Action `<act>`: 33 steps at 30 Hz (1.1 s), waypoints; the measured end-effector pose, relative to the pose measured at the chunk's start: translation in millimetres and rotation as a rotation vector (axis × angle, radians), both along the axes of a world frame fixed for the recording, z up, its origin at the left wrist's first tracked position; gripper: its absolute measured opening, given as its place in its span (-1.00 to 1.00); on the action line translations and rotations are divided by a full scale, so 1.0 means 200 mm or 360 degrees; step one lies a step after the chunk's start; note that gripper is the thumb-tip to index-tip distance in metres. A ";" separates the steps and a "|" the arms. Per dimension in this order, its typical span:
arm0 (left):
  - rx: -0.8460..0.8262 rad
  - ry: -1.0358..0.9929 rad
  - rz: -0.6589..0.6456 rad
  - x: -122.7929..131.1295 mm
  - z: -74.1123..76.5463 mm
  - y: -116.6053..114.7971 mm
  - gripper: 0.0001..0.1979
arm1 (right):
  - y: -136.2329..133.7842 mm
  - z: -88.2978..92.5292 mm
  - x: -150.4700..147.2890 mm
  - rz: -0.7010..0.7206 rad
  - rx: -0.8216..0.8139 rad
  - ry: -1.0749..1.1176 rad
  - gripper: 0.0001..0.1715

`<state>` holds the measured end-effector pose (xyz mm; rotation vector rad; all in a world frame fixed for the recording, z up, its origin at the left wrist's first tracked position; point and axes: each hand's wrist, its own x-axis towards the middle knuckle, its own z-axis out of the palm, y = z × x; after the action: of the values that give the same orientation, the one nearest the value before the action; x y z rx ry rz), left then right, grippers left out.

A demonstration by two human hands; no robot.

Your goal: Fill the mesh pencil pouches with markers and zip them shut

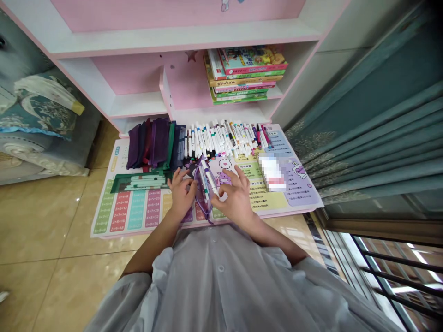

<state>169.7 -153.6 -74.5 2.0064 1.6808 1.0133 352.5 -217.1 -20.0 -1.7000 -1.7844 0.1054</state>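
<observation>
A purple zip pencil pouch point(198, 199) stands open between my hands at the desk's front edge, with a few white markers point(208, 176) lying lengthwise in its mouth. The thumb and index finger of my left hand point(182, 192) pinch its left side; the other fingers are raised. On the right side, my right hand point(238, 196) has thumb and forefinger closed at the pouch's edge, close to a marker's lower end. What exactly lies between those fingertips is partly hidden. Behind the pouch spreads a long row of loose markers point(221, 138) with coloured ends.
Several dark pouches point(159, 140) are stacked at the left, behind a green pouch point(116, 183) with markers. A blurred white box-like item point(272, 173) lies at the right on the printed desk mat point(138, 216). Books point(247, 76) fill part of the shelf; a curtain point(374, 129) hangs right.
</observation>
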 end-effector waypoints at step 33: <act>0.0024 -0.0008 0.0061 -0.01 -0.03 0.00 -0.80 | 1.01 -0.01 0.26 -0.0522 -0.0565 -0.0375 -0.63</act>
<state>167.5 -154.5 -79.6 1.9868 1.7201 1.0460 404.0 -14.2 -21.8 -2.3223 -1.6955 0.0849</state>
